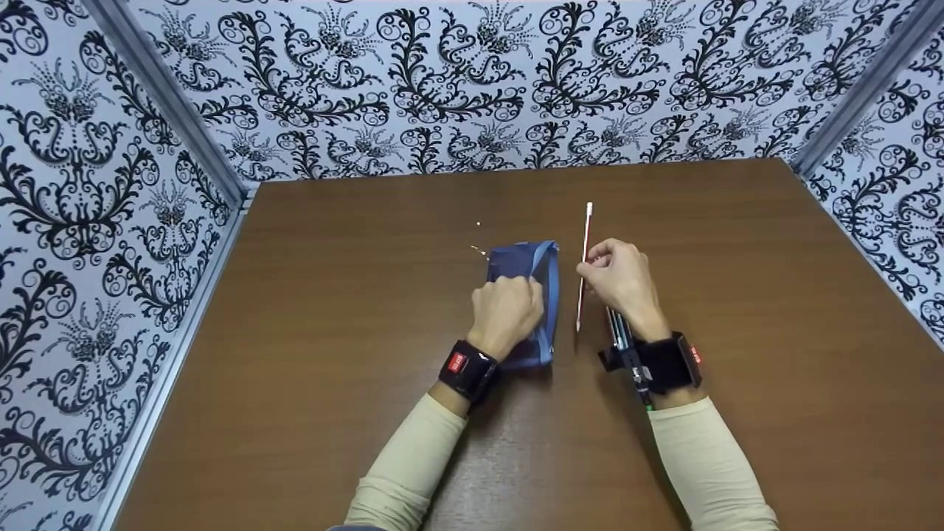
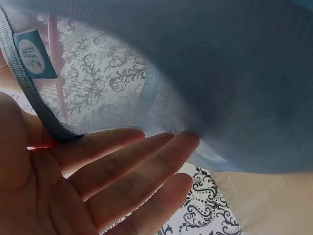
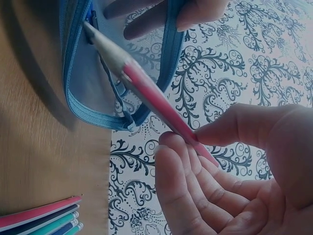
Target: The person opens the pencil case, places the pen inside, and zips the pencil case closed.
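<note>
A blue mesh pencil case, zipped edge gaping, stands at mid-table under my left hand. That hand pinches its rim, the thumb on one side and the fingers along the mesh. Just right of the case, my right hand holds a red-and-silver pencil between thumb and fingertips. The sharpened end of the pencil points toward the case's mouth in the right wrist view. From the head, the pencil looks nearly upright along the case's right side.
Several pencils lie together on the wooden table, partly under my right wrist in the head view. Small pale specks show beyond the case. Patterned walls border the table at the back and sides.
</note>
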The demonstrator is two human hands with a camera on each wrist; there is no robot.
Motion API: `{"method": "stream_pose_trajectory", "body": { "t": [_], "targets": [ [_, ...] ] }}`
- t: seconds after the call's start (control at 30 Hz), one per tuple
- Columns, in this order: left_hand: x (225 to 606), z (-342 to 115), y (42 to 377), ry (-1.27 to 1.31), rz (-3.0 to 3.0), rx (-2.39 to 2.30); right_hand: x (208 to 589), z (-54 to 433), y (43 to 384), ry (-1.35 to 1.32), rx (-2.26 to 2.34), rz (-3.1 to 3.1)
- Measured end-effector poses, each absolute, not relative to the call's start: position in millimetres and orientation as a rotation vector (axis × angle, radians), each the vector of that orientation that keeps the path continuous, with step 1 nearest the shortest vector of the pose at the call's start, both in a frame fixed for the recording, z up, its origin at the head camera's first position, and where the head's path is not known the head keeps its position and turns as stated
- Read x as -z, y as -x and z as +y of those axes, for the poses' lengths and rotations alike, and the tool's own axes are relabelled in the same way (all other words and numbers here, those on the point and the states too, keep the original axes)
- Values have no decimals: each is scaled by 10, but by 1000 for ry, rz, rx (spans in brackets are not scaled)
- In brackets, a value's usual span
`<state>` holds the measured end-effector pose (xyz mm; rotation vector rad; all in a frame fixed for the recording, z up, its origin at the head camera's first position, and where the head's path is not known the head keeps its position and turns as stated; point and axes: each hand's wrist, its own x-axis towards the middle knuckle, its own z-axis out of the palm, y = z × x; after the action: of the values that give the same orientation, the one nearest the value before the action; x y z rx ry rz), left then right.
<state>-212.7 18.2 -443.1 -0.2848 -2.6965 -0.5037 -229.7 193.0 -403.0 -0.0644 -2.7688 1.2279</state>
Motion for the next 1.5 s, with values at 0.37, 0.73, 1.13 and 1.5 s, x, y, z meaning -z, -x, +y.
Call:
{"method": "stream_pose_trajectory", "body": {
  "t": [0.37, 0.73, 1.13, 1.5],
  "targets": [
    [4440, 183, 2126, 288, -2695, 508, 4018, 1929, 2288, 74, -1262, -2737],
    [4430, 179, 2130, 299, -2710, 508, 4001, 1936, 2288, 74, -1285, -2710],
    [4432, 194, 2125, 263, -2690, 503, 3997, 1940, 2288, 43, -1253, -2635],
    [4430, 187, 2136, 272, -2735, 512, 3994, 1930, 2284, 57, -1282, -2597]
  ]
}}
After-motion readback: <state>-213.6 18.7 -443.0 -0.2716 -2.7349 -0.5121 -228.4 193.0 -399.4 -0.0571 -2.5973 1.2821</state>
